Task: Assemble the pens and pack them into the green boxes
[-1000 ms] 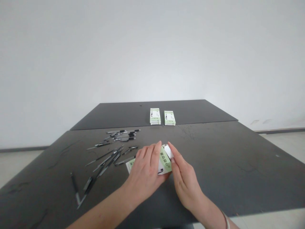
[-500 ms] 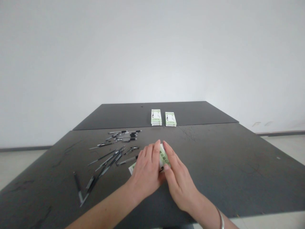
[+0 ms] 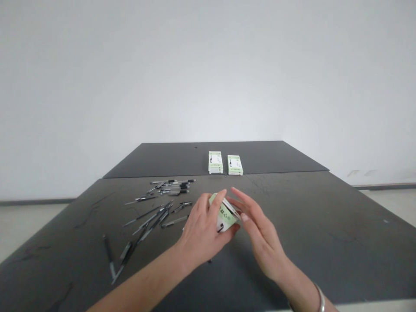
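Your right hand [image 3: 261, 236] comes away from the green-and-white carton [image 3: 224, 213] - its fingers, flat against the box a moment ago, now spread open just beside the carton's edge. Your left hand [image 3: 201, 229] alone holds the carton, fingers curled over it, tilted and lifted off the dark tabletop [image 3: 292, 225] at lower center of the frame. The two hands stand apart, though only just. A small black shape [image 3: 220, 228] shows at the carton's lower edge - too small to tell what it is. To the left of the hands lie loose black-and-silver pens [image 3: 152, 219], while two stacks of green-and-white boxes [image 3: 215, 162] sit farther up the table at upper center. A silver bangle [image 3: 320, 298] circles your right wrist.
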`<state>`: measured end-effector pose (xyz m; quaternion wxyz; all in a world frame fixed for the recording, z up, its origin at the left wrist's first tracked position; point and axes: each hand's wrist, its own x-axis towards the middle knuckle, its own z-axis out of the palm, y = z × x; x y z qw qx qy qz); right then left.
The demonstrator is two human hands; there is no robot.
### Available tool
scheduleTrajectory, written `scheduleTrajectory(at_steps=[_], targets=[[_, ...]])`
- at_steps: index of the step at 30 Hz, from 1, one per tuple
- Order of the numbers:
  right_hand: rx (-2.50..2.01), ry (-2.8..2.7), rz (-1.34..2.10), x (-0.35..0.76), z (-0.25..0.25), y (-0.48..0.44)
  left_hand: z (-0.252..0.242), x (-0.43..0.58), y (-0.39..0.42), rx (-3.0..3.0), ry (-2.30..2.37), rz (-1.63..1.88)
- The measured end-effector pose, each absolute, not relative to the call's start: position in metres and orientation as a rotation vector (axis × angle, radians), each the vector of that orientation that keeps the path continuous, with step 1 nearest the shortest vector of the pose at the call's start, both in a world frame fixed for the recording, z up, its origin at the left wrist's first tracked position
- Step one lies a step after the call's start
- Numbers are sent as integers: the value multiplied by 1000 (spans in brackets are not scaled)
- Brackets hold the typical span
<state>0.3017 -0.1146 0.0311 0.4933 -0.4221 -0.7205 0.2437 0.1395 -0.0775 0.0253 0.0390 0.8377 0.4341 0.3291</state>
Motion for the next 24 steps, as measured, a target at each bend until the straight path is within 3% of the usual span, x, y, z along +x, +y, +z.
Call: scheduleTrajectory(at_steps=[6,12,24], targets=[[-1014,-1958,285,324,42,-117,34,135,-83,2613,1302,1124],[-879,-2204,-24,336,43,-116,35,133,-85,2659,1254,1017],[-953,-2214,117,338,51,-118,35,135,-89,2775,1250,1014]])
